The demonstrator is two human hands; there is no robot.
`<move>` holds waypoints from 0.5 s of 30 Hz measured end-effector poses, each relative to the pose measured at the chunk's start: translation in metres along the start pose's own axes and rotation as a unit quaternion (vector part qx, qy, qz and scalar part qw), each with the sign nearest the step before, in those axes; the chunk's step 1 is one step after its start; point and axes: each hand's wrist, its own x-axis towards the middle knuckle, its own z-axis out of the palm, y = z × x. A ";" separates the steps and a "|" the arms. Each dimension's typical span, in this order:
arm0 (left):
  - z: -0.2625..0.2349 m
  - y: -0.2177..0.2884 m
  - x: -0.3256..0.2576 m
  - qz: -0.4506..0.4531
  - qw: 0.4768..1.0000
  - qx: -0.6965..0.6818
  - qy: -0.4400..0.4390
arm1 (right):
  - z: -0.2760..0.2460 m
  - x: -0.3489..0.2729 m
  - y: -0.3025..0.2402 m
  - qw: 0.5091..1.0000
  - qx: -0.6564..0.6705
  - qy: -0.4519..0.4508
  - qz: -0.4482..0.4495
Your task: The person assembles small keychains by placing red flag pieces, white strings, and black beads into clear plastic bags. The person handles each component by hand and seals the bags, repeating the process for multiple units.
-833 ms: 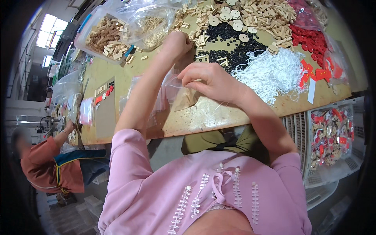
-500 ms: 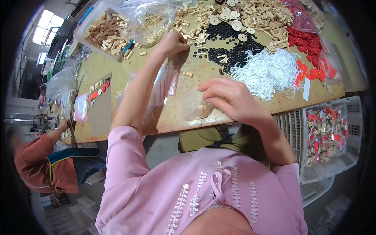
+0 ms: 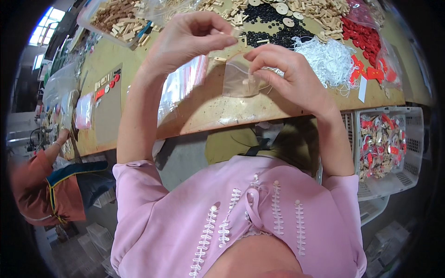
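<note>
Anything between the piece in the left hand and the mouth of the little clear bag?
Nothing visible. The left hand pinches a small pale piece just above the small clear bag, which the right hand holds up by its top edge. Only open air lies between them; whether the mouth is spread open cannot be told.

Bench: long tan-yellow worktop [image 3: 208, 111], scuffed, runs L to R across upper frame.
Floor: grey concrete floor [image 3: 181, 157] under bench edge.
Window: bright daylight window [image 3: 44, 21], top L.
Storage: white slotted plastic crate [image 3: 412, 148], R of bench, below worktop level.
Neighbour: person in rust-orange top [image 3: 32, 194], far L at same bench.
</note>
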 end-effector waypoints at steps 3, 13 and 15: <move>0.009 0.008 -0.003 0.014 0.998 0.047 -0.042 | -0.002 0.008 -0.005 1.000 -0.017 -0.022 -0.009; 0.011 0.001 -0.006 0.024 0.986 0.155 -0.052 | 0.001 0.011 -0.004 0.999 -0.016 -0.030 -0.027; 0.013 0.002 -0.006 0.009 0.985 0.165 -0.051 | 0.001 0.011 -0.003 0.999 -0.011 -0.031 -0.024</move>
